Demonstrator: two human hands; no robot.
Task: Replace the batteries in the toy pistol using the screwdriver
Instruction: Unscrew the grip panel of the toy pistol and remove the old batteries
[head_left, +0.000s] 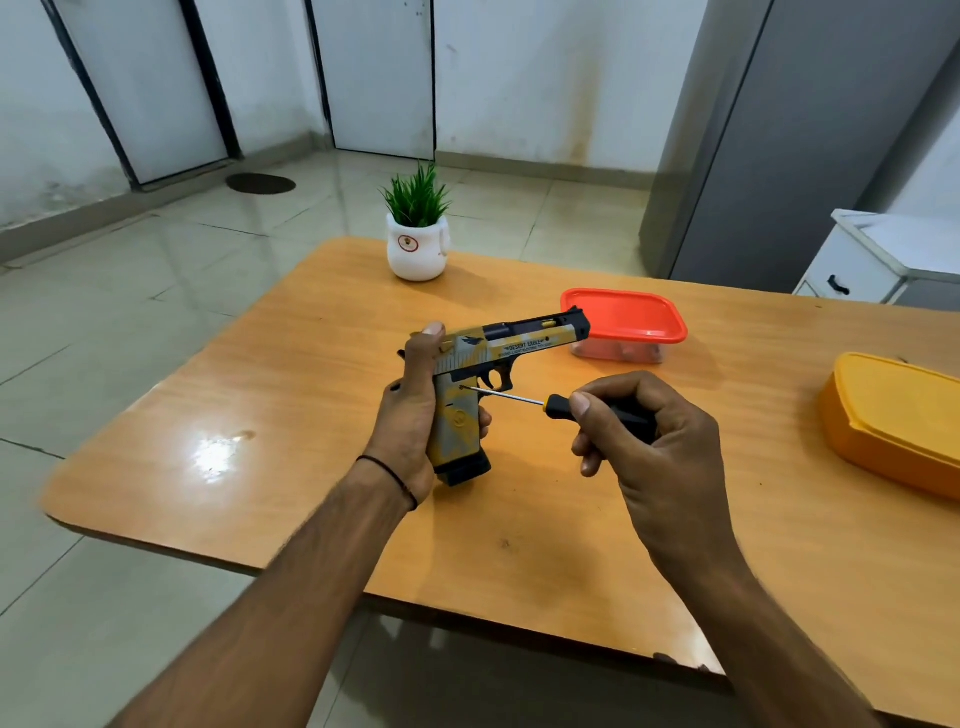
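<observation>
**Orange counter (311, 364), toy pistol (498, 348) held above it**

Your left hand (410, 415) wraps its fingers round the grip; your right hand (649, 441) pinches the screwdriver (556, 402), tip against the grip's side. Hold the shaft square and press in while turning.
</observation>
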